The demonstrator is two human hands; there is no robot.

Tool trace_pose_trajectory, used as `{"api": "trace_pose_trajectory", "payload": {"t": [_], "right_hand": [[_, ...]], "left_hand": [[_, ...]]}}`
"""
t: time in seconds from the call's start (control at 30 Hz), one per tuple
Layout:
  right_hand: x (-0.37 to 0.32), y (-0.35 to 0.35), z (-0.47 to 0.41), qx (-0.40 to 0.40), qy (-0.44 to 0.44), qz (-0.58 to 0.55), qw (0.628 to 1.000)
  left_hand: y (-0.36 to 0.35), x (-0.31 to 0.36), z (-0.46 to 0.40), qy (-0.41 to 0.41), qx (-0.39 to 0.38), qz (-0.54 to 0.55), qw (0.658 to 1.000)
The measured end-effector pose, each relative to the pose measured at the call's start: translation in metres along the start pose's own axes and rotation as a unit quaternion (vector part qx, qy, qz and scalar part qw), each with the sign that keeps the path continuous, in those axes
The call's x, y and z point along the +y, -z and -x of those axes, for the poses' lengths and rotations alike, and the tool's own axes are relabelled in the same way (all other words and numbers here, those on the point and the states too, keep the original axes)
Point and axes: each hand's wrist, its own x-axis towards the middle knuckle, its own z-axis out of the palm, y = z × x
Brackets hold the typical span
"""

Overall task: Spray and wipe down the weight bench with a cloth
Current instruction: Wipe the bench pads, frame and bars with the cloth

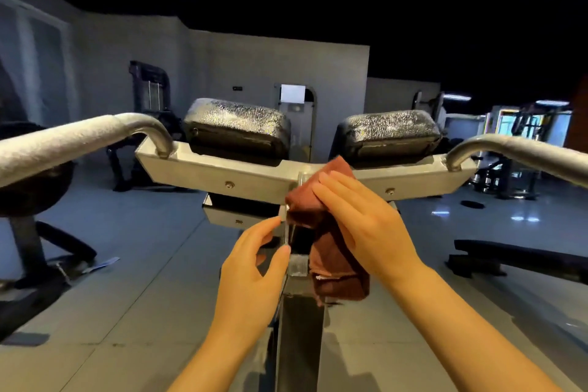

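The cloth (331, 232), dark red and folded, lay against the metal frame (222, 178) of the weight bench, at the place where the grey crossbar met the upright post (300, 312). The right hand (359, 223) pressed it there: its fingers (337, 188) were straight and spread flat over the upper part of the cloth, and the rest of the cloth hung down below the palm, along the right side of the post. The left hand (251, 274) was just beside the post, on its left side. Its fingers were only loosely bent, with the thumb and the forefinger touching the thin metal edge of the post, and they held nothing.

Beyond the fingers of the right hand, above the crossbar, stood two black pads (237, 127) with a shiny, wet-looking surface, one left and one right. Farther out to both sides, two curved handles (79, 137) with grey grips rose from the ends of the crossbar. Under both hands was the grey tiled floor (133, 264). Well to the right of the fingers a flat black bench (521, 256) stood on the floor, and other gym machines were seen in the dim background.
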Motion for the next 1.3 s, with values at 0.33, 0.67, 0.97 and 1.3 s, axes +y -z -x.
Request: {"api": "trace_pose_trajectory", "payload": {"t": [0.33,0.67,0.97,1.3], "right_hand": [[-0.017,-0.009,-0.023,0.018,-0.003,-0.008,1.0],[0.011,0.004,0.01,-0.006,-0.02,-0.033,0.999],[0.061,0.017,0.011,0.06,-0.198,-0.026,0.978],[0.094,0.005,0.028,-0.045,-0.196,0.084,0.976]], "left_hand": [[-0.001,-0.012,-0.017,-0.009,0.025,-0.084,0.996],[0.004,-0.019,-0.03,0.037,-0.014,-0.077,0.996],[0.001,-0.021,-0.029,0.035,-0.027,-0.083,0.996],[-0.016,-0.028,-0.027,-0.055,0.068,-0.137,0.987]]}}
